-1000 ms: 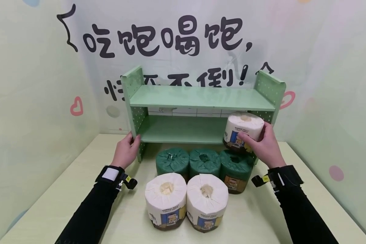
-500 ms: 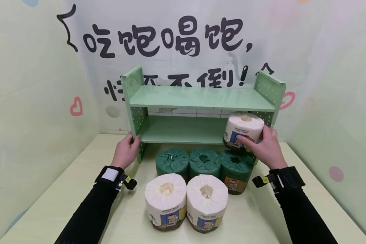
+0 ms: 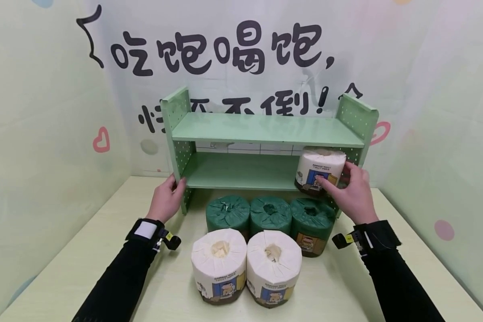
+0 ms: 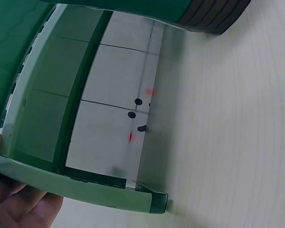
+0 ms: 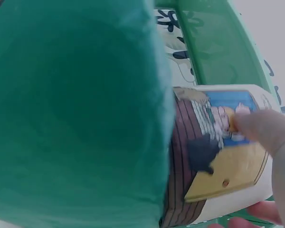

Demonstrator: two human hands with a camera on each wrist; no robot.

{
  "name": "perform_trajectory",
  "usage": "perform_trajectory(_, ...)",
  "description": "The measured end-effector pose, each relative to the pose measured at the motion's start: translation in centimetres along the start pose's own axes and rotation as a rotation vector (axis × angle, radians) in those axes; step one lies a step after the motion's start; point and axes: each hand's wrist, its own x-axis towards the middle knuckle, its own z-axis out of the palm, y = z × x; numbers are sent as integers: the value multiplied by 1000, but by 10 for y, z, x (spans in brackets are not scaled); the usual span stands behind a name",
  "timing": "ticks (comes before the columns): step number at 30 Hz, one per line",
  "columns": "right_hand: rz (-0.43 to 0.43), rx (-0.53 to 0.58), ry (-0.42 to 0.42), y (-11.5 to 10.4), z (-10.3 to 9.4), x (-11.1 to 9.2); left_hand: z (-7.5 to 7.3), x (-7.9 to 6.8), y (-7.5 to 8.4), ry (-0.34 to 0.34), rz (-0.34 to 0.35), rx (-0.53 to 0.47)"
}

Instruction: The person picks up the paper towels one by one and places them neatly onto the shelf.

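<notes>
My right hand (image 3: 354, 192) holds a white-wrapped toilet paper roll (image 3: 318, 166) at the right end of the lower board of a green two-tier shelf rack (image 3: 241, 172). Its thumb lies on the printed front, its fingers round the right side. The roll's top edge reaches under the upper board, and in the right wrist view the printed wrapper (image 5: 228, 166) shows beside a large green roll (image 5: 76, 114). On the other side, my left hand (image 3: 167, 199) grips the rack's left side panel, thumb in front. The left wrist view shows its fingers (image 4: 31, 206) behind the panel edge (image 4: 76, 187).
Three green-wrapped rolls (image 3: 269, 213) stand in a row before the rack. Nearer me, two white rolls (image 3: 219, 268) stand side by side on the pale table (image 3: 104, 250). A printed backdrop (image 3: 225, 80) rises behind the rack, with side walls left and right.
The white roll in my right hand has shifted slightly back and up into the rack, its hole now hardly visible. My left hand stays on the side panel.
</notes>
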Motion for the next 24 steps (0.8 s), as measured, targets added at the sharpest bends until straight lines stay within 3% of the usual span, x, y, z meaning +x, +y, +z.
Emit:
perform_trajectory(3,28,-35,29,-1,0,-1,1,0,-1,0,2,-4)
perform_trajectory(8,85,11,36,-1,2,-3,1,0,-3,-5,-2,-1)
perform_trajectory(16,-53,-52,39,2,4,-2,0,1,-2,-7,-20,5)
perform_trajectory(24,-66,-30,3,6,3,-1,0,1,-2,-11,-19,-2)
